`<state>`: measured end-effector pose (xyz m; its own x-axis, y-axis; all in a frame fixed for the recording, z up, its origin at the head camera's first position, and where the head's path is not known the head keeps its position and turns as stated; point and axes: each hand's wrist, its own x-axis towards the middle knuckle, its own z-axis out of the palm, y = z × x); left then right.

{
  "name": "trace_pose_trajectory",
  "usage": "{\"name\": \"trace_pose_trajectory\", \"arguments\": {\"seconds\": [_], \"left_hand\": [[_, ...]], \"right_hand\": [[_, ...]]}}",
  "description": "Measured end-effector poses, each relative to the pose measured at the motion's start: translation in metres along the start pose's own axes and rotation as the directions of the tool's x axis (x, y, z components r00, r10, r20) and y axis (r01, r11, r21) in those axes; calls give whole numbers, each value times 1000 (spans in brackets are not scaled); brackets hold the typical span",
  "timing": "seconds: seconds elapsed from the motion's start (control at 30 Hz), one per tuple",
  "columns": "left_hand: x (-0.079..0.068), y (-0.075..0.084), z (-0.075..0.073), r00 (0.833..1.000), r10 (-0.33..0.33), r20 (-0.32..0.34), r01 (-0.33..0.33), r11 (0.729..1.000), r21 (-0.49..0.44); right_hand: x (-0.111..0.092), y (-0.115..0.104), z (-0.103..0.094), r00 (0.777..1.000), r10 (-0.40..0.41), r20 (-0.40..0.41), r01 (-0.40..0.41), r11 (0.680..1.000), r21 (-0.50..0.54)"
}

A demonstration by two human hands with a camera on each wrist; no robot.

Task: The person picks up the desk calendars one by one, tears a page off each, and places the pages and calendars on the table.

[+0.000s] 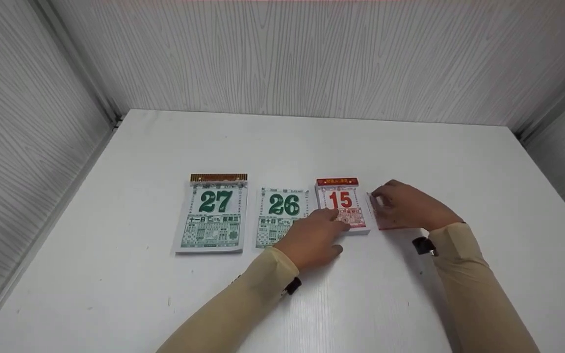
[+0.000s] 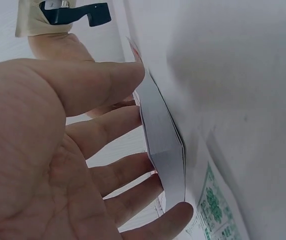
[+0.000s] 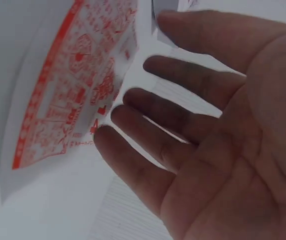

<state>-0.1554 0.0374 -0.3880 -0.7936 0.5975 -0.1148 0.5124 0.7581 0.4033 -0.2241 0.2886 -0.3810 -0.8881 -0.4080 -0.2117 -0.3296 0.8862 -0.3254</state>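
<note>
A small tear-off calendar (image 1: 340, 198) with a red header strip and a red 15 lies on the white table. My left hand (image 1: 312, 240) rests its fingertips on the lower part of its top page, fingers mostly straight. The thumb is near the pad's lower edge in the left wrist view. Just right of the pad, a loose red-printed calendar sheet (image 3: 78, 70) lies partly under my right hand (image 1: 402, 205). Those extended fingers touch the sheet, while the thumb is by the pad's side in the right wrist view. Most of the sheet is hidden in the head view.
A larger tear-off calendar (image 1: 212, 215) with a green 27 and a brown header lies at the left. Between the two pads is a loose sheet (image 1: 282, 203) with a green 26, partly covered by my left hand. Wood-grained panels (image 1: 282, 59) border the table.
</note>
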Motion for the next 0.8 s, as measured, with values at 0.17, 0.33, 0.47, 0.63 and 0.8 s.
{"name": "trace_pose_trajectory", "arguments": {"seconds": [0.17,0.33,0.47,0.63,0.8], "left_hand": [[1,0,1,1000,-5,-1,5,1000,1],[1,0,2,1000,2,-15,-2,1000,3],[1,0,2,1000,7,-20,-7,1000,6],[1,0,3,999,17,-30,-17,1000,2],[1,0,3,999,22,-34,-21,1000,9]], "right_hand": [[-2,-1,2,1000,-4,28,5,1000,-25],[-7,-9,0,997,14,70,-8,996,-91],[-9,-14,0,996,32,82,-22,993,-118],[-10,-18,1,992,85,92,-72,989,-128],[-9,-19,1,989,105,101,-94,990,-110]]}}
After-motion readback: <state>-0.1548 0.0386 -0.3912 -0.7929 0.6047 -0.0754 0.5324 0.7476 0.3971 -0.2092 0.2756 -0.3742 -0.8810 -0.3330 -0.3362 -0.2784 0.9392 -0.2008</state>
